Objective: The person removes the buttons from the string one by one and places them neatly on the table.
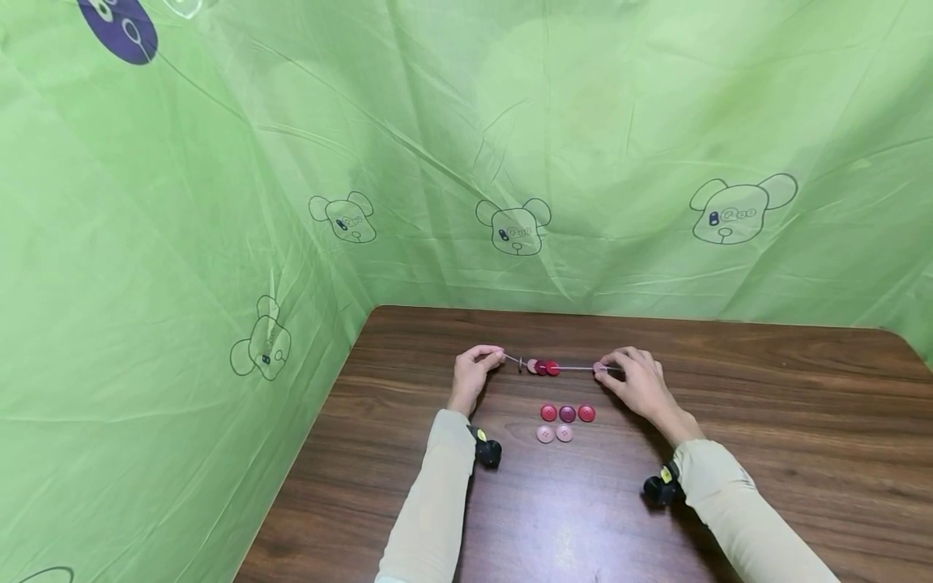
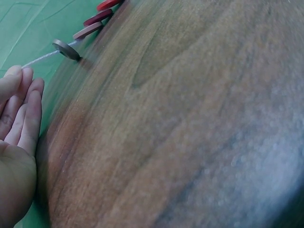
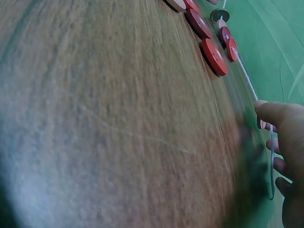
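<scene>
A pale string (image 1: 576,369) runs between the two hands over the back part of the table. My left hand (image 1: 472,379) pinches its left end between thumb and fingertips. Threaded along it are a dark grey disc (image 2: 65,49), a pink button (image 2: 87,31), a maroon button (image 2: 98,18) and a red button (image 1: 553,368). My right hand (image 1: 640,389) pinches another pink button (image 1: 599,368) on the string, apart from the others. Past these fingers the string's loose tail (image 3: 272,166) hangs down in the right wrist view.
In front of the string lie loose buttons in two rows: a red one (image 1: 548,413), a maroon one (image 1: 567,414) and another red one (image 1: 586,413), then two pink ones (image 1: 545,434). Green printed cloth (image 1: 437,162) hangs behind and left of the wooden table (image 1: 802,421).
</scene>
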`<state>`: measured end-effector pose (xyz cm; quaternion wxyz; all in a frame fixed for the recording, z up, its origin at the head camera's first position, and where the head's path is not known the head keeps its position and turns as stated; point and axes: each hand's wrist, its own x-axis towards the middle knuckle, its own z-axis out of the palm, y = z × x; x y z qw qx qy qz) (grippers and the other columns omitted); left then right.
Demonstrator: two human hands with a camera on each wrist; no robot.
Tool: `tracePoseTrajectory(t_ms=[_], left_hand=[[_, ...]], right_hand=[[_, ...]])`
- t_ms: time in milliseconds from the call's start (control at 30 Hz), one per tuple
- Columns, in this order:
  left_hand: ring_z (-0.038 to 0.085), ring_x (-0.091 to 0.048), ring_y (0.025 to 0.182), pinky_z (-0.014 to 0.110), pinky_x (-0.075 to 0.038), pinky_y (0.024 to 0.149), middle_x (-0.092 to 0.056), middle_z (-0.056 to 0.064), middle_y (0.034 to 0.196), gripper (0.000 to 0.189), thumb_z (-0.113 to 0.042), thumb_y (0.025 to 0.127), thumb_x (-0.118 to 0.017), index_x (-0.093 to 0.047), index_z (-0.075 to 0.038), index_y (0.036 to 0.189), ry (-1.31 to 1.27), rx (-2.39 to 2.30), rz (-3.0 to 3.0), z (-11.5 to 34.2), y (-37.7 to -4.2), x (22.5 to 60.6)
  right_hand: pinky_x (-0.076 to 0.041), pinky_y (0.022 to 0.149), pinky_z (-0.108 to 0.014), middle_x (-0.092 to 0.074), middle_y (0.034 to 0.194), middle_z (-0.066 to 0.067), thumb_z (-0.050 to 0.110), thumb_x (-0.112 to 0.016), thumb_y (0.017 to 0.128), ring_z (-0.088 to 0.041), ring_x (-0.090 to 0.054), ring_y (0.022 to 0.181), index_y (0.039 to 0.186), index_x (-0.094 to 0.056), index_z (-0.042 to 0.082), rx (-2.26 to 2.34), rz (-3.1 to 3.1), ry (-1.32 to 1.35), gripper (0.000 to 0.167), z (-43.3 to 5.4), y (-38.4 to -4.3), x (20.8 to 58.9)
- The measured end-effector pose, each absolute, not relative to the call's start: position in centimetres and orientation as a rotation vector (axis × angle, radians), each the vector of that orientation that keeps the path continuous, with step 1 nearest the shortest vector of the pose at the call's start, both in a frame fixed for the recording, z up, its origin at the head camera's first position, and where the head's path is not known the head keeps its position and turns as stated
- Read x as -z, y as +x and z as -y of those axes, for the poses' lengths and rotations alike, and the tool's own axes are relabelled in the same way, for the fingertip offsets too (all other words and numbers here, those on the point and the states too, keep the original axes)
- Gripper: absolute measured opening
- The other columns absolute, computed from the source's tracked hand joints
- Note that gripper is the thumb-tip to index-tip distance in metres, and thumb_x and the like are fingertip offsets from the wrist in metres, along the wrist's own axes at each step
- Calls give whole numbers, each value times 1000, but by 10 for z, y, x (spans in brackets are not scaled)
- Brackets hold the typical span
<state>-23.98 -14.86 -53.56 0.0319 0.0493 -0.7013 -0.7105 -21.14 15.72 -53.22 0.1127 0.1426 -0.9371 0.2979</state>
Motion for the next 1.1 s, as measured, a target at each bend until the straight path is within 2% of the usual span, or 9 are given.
tracePoseTrajectory(t_ms=[200,433,700,1100], left_hand=[[14,-70,82,32,-57,83,-74,12,88,17,-11,86,-71,-72,2,97,137,2197,2152,149,-240,537],[42,-64,101,47,-52,93,-69,28,99,21,-2,88,-67,-67,12,103,96,2263,2154,149,-228,513],[39,-66,100,46,-52,92,-69,27,99,21,-4,88,-66,-68,11,103,98,2257,2177,151,-228,512],[39,-66,99,45,-53,92,-69,28,99,21,-4,88,-67,-68,10,103,112,2262,2169,151,-228,512]], right_hand=[[-31,91,-56,-59,118,-15,31,-70,87,-40,-44,114,107,-67,10,-881,2750,408,28,-162,-211,533],[-31,91,-56,-59,118,-15,32,-69,88,-39,-44,115,107,-67,10,-891,2755,396,29,-167,-210,532],[-30,91,-59,-58,119,-16,32,-69,88,-39,-44,113,108,-66,10,-884,2764,379,30,-172,-210,531],[-31,88,-56,-59,118,-15,33,-69,88,-38,-45,111,107,-66,11,-880,2749,367,29,-177,-210,532]])
